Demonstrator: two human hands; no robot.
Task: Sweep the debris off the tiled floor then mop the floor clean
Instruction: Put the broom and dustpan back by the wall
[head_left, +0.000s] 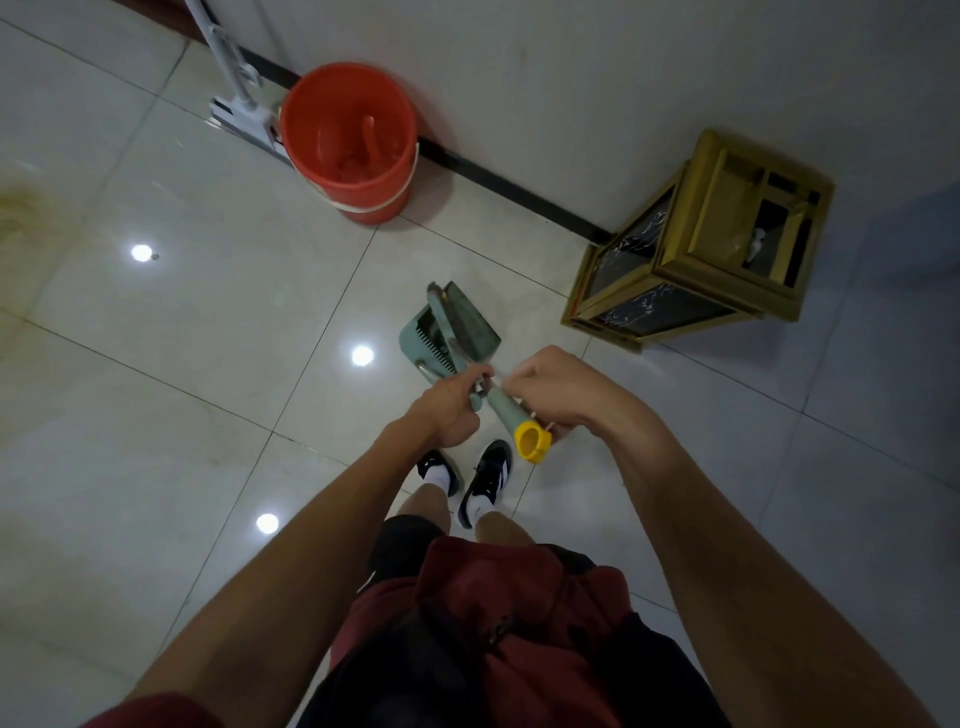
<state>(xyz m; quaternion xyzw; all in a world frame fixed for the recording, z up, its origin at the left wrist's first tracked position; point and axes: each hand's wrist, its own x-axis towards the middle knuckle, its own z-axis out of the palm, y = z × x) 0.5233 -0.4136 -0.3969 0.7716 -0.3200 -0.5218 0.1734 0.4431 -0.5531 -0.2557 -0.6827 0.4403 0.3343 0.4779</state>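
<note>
Both hands gripped the broom and dustpan handles above the tiled floor (218, 322).

The left hand (451, 410) was curled around the dustpan handle, with the teal dustpan (426, 338) standing on the floor just ahead of the shoes (485, 480). The right hand (558, 389) was clamped on the teal broom handle (506, 410), which ended in a yellow cap (532, 440); the broom head (470, 322) rested against the dustpan. An orange bucket (350, 140) stood at the wall, with the white mop (236, 98) just beside it. A gold-framed bin (696, 244) stood to the right, well apart from the bucket.
</note>
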